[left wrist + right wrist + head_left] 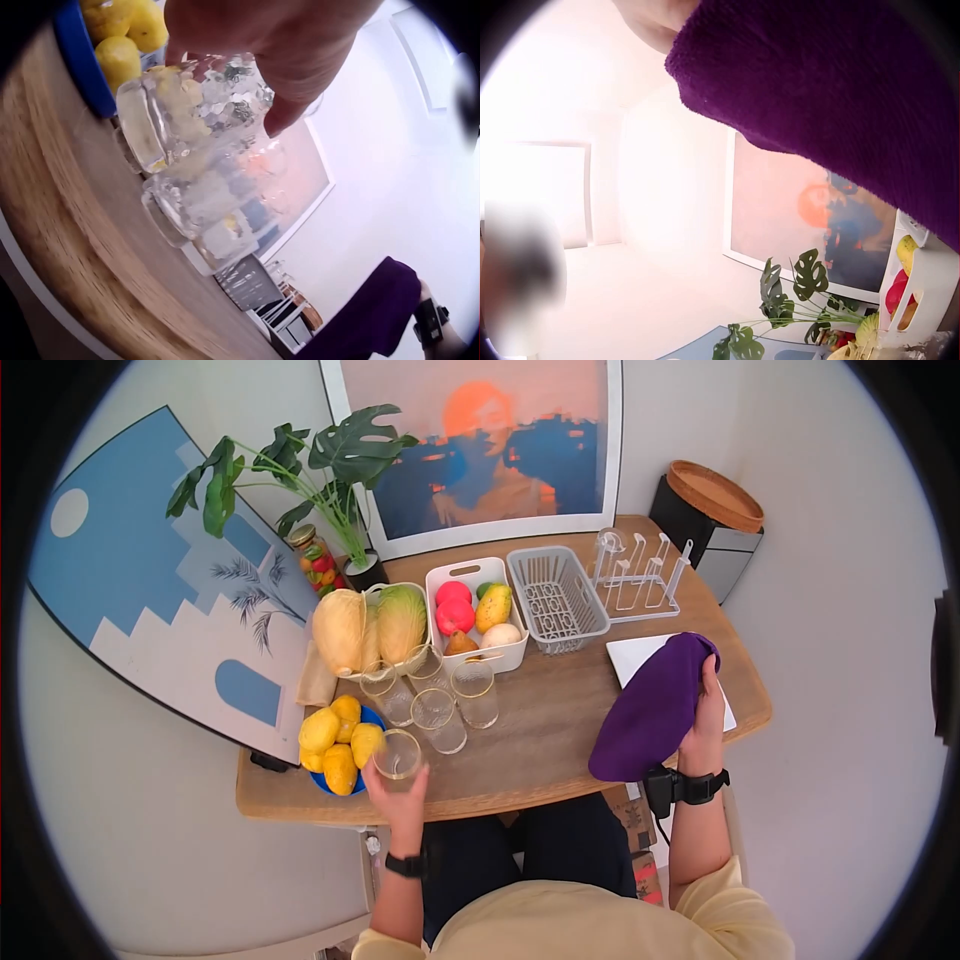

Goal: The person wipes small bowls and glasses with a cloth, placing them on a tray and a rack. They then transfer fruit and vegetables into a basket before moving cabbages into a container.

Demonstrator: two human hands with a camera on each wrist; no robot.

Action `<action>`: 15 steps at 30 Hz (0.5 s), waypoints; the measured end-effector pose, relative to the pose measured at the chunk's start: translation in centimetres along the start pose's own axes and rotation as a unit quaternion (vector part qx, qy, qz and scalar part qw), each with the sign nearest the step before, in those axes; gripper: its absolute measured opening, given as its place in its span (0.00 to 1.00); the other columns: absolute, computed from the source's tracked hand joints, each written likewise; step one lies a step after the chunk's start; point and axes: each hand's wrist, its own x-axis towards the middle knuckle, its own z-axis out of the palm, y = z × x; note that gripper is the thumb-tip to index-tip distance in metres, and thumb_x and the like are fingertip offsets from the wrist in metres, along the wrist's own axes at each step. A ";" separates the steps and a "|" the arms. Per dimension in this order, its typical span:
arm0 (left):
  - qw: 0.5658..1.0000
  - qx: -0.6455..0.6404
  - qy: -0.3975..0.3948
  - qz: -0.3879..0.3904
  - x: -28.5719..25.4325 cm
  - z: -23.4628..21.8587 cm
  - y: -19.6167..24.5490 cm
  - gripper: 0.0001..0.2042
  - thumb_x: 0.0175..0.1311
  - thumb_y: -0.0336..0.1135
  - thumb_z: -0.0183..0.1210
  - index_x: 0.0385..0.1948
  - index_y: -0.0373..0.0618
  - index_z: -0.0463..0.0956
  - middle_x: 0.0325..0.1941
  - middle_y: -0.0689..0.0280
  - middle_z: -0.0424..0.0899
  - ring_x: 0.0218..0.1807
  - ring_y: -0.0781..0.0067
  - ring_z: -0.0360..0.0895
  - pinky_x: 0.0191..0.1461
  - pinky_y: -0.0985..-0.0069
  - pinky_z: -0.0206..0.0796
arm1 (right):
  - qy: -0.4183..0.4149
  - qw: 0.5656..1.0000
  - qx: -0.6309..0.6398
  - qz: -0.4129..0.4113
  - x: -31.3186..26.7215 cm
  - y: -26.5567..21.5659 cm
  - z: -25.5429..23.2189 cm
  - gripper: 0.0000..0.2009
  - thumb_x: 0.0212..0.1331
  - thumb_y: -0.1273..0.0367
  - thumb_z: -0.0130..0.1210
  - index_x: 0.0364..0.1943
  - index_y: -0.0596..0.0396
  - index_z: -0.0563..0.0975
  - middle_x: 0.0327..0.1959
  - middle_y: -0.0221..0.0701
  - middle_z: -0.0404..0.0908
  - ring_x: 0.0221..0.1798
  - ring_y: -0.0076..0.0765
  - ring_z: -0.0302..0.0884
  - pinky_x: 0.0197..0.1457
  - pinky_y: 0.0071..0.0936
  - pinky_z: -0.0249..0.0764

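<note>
My left hand (400, 800) grips a clear drinking glass (398, 758) with a gold rim, near the table's front edge. Fingers and thumb hold its sides; in the left wrist view the textured glass (199, 112) lies between them, its thick base facing the camera. Several matching glasses (440, 725) stand just beyond. On the right, my right hand (706, 720) holds a purple cloth (645, 710) that hangs down to the left over part of a flat white rectangle (628, 653). In the right wrist view the fuzzy cloth (817, 82) hides most of that hand.
Left of the held glass is a blue bowl (318, 780) of yellow fruit. Behind the glasses stand a basket of vegetables (400, 622), a white bin (510, 655) of fruit, a grey plastic basket (590, 622) and a white rack (645, 616). A potted plant (350, 510) stands at the back.
</note>
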 end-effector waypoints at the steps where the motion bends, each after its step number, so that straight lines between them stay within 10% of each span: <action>1: 0.998 0.042 -0.041 0.039 -0.7 -0.6 2.7 0.34 0.35 0.26 0.70 0.51 0.36 0.64 0.48 0.58 0.69 0.52 0.63 0.67 0.58 0.70 0.58 | -0.001 1.000 0.016 -0.005 0.0 -0.1 -0.1 0.21 0.65 0.54 0.39 0.50 0.57 0.69 0.45 0.36 0.76 0.46 0.36 0.75 0.50 0.32 0.72; 7: 0.961 -0.013 -0.272 0.041 -2.6 3.5 7.9 0.34 0.36 0.28 0.69 0.51 0.39 0.64 0.43 0.62 0.69 0.50 0.64 0.69 0.56 0.70 0.60 | -0.027 0.993 -0.116 0.021 -3.7 3.3 7.7 0.19 0.62 0.59 0.46 0.52 0.55 0.67 0.43 0.33 0.74 0.41 0.29 0.73 0.45 0.25 0.70; 8: 0.951 -0.098 -0.293 -0.015 -2.6 4.5 8.0 0.32 0.37 0.30 0.69 0.50 0.39 0.66 0.45 0.60 0.71 0.50 0.64 0.69 0.56 0.70 0.60 | -0.192 0.910 -0.359 -0.076 -3.2 5.1 4.5 0.20 0.59 0.64 0.51 0.54 0.57 0.65 0.44 0.35 0.74 0.43 0.27 0.71 0.48 0.24 0.69; 10: 0.932 -0.136 -0.336 -0.028 -2.0 5.5 8.9 0.32 0.37 0.30 0.69 0.51 0.40 0.66 0.48 0.60 0.71 0.52 0.66 0.69 0.57 0.71 0.60 | -0.402 0.816 -0.415 0.013 -4.9 3.6 9.2 0.24 0.52 0.71 0.54 0.55 0.59 0.64 0.48 0.40 0.72 0.52 0.42 0.69 0.61 0.36 0.60; 12: 0.892 -0.070 -0.437 0.092 -1.1 5.2 8.8 0.32 0.37 0.29 0.69 0.50 0.39 0.67 0.56 0.58 0.69 0.58 0.73 0.66 0.59 0.74 0.59 | -0.517 0.581 -0.626 -0.069 -4.1 3.8 7.7 0.28 0.49 0.71 0.56 0.58 0.53 0.63 0.56 0.35 0.68 0.59 0.38 0.64 0.67 0.44 0.50; 15: 0.883 -0.178 -0.425 -0.091 -0.8 6.1 9.5 0.31 0.37 0.27 0.68 0.50 0.35 0.68 0.52 0.60 0.71 0.55 0.73 0.67 0.58 0.76 0.59 | -0.531 0.524 -0.658 -0.106 -2.7 3.3 6.9 0.26 0.43 0.72 0.57 0.52 0.54 0.67 0.50 0.36 0.71 0.57 0.42 0.65 0.67 0.48 0.48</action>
